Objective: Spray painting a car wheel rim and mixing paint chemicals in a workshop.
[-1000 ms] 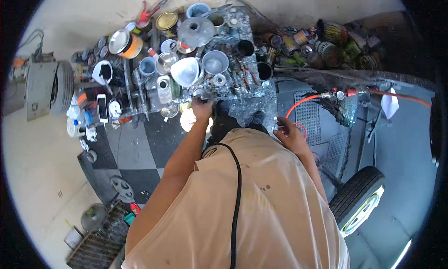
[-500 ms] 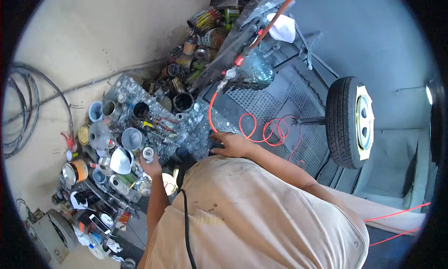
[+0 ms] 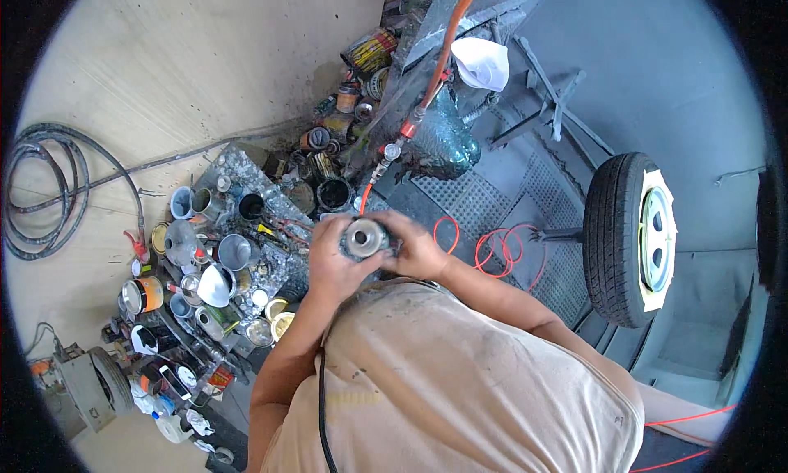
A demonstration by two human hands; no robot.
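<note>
In front of my chest both hands are closed round a round grey cup [image 3: 364, 238] with a raised ring in its middle, its circular end facing up. My left hand [image 3: 330, 264] wraps its left and near side. On the right, my right hand [image 3: 417, 247] curls over its far and right side, slightly blurred. What lies beneath the cup is hidden. A thin orange-red air hose [image 3: 364, 198] comes down from a gauge [image 3: 391, 151] and disappears behind my hands; its lower end cannot be seen.
Left stands a paint-splattered bench [image 3: 234, 168] crowded with cups, cans, a white paper strainer [image 3: 215, 286] and tools. At right a tyre [image 3: 611, 239] with a masked wheel is on a stand. Red hose coils [image 3: 505, 251] lie on the floor grating. A black hose [image 3: 61, 190] hangs on the wall.
My left hand has moved right from the bench to meet my right hand, and both now hold the round cup in front of me. The view has shifted slightly.
</note>
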